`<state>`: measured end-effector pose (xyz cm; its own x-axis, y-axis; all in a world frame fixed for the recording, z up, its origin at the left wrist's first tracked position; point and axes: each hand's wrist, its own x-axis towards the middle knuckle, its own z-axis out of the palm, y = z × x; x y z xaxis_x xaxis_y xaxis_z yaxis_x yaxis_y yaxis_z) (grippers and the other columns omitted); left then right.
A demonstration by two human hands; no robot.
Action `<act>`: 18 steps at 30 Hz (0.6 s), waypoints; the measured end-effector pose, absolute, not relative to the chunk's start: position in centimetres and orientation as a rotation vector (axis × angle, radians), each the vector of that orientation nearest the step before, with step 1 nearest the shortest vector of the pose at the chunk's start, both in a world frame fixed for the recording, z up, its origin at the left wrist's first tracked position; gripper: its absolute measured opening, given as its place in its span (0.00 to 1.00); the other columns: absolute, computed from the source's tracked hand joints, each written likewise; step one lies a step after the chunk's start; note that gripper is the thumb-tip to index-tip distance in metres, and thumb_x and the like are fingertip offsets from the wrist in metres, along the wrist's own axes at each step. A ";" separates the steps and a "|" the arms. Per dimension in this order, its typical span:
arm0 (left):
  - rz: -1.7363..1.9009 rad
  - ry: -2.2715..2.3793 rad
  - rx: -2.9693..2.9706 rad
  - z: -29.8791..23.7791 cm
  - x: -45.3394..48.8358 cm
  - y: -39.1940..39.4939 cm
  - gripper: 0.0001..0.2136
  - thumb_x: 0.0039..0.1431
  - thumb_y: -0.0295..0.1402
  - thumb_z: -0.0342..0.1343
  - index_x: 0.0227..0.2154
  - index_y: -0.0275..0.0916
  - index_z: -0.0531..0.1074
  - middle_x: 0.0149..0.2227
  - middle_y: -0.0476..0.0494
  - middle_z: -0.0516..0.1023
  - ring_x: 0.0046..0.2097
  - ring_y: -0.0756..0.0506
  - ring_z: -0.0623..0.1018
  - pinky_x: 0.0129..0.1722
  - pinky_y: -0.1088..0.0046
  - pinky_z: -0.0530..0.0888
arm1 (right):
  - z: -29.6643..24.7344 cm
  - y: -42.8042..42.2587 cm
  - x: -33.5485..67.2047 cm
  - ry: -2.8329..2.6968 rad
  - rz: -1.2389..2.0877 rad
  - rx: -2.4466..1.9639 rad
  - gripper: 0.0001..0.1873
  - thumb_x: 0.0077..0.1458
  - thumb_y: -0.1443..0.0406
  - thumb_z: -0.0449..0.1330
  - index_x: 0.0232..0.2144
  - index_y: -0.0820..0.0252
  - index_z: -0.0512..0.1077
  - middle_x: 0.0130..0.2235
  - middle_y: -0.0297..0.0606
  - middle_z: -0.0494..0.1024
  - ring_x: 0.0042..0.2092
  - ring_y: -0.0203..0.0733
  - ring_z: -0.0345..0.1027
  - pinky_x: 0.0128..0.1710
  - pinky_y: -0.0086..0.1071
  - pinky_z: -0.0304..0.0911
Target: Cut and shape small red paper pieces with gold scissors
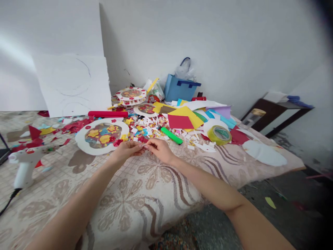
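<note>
The left hand [128,149] and right hand [159,148] meet fingertip to fingertip over the blanket [145,194]; both are closed in a pinch on what looks like a small pale scrap [144,146]; it lies between them, equally near both, just short of the paper disc [102,135].

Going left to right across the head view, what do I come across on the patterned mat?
Glue gun, decorated paper plate, left hand, right hand, green marker, tape roll, white paper cutout.
</note>
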<state>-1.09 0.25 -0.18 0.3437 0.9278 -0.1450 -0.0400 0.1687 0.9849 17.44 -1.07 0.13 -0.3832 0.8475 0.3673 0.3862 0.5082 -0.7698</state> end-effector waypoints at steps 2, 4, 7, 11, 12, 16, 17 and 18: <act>0.869 0.971 1.186 -0.3 -1.2 0.4 0.13 0.43 0.39 0.66 0.28 0.35 0.78 0.30 0.41 0.80 0.31 0.49 0.78 0.35 0.75 0.74 | 0.2 -1.0 17.5 -1.922 0.896 -1.006 0.10 0.58 0.61 0.52 0.28 0.60 0.66 0.27 0.31 0.69 0.25 0.32 0.63 0.26 0.25 0.57; 0.858 0.971 1.185 -0.3 -1.3 0.4 0.13 0.43 0.39 0.66 0.28 0.35 0.77 0.29 0.41 0.80 0.31 0.49 0.78 0.35 0.75 0.74 | 0.1 -1.0 17.5 -1.890 0.947 -1.006 0.08 0.57 0.62 0.53 0.28 0.60 0.66 0.26 0.30 0.68 0.24 0.32 0.64 0.25 0.25 0.57; 0.841 0.970 1.171 -0.1 -1.2 0.4 0.13 0.42 0.39 0.66 0.29 0.34 0.77 0.28 0.43 0.80 0.31 0.50 0.77 0.34 0.76 0.74 | 0.0 -0.9 17.5 -1.869 0.961 -1.011 0.07 0.56 0.63 0.53 0.28 0.60 0.65 0.23 0.30 0.67 0.23 0.32 0.63 0.24 0.25 0.58; 0.858 0.989 1.138 0.5 -0.9 0.1 0.15 0.40 0.40 0.67 0.27 0.33 0.76 0.26 0.44 0.80 0.29 0.51 0.77 0.33 0.76 0.74 | 0.1 -1.0 17.5 -1.869 0.984 -0.983 0.07 0.55 0.62 0.55 0.29 0.60 0.66 0.24 0.31 0.69 0.24 0.32 0.64 0.25 0.26 0.59; 0.860 0.995 1.133 0.6 -0.9 0.0 0.16 0.39 0.40 0.68 0.27 0.33 0.76 0.26 0.44 0.80 0.29 0.51 0.77 0.33 0.76 0.74 | 0.1 -1.0 17.5 -1.872 0.980 -0.977 0.06 0.53 0.63 0.56 0.29 0.60 0.66 0.25 0.31 0.70 0.24 0.32 0.65 0.25 0.26 0.60; 0.857 0.997 1.123 0.6 -0.9 0.1 0.16 0.38 0.40 0.68 0.26 0.33 0.76 0.26 0.44 0.80 0.28 0.51 0.77 0.33 0.75 0.73 | 0.0 -1.0 17.6 -1.856 1.021 -0.972 0.03 0.53 0.65 0.56 0.30 0.59 0.66 0.25 0.31 0.70 0.24 0.33 0.66 0.24 0.26 0.61; 0.856 0.994 1.123 0.5 -1.0 0.1 0.16 0.38 0.40 0.68 0.27 0.33 0.76 0.26 0.43 0.80 0.29 0.51 0.77 0.34 0.75 0.73 | 0.0 -1.0 17.6 -1.849 1.046 -0.973 0.02 0.53 0.66 0.55 0.30 0.59 0.66 0.24 0.31 0.70 0.24 0.33 0.66 0.24 0.26 0.61; 0.856 0.990 1.123 0.5 -1.0 0.1 0.16 0.38 0.40 0.68 0.27 0.33 0.76 0.26 0.43 0.80 0.29 0.51 0.77 0.34 0.75 0.74 | -0.1 -0.9 17.6 -1.842 1.067 -0.975 0.02 0.54 0.66 0.54 0.30 0.59 0.66 0.24 0.30 0.70 0.23 0.33 0.66 0.23 0.26 0.61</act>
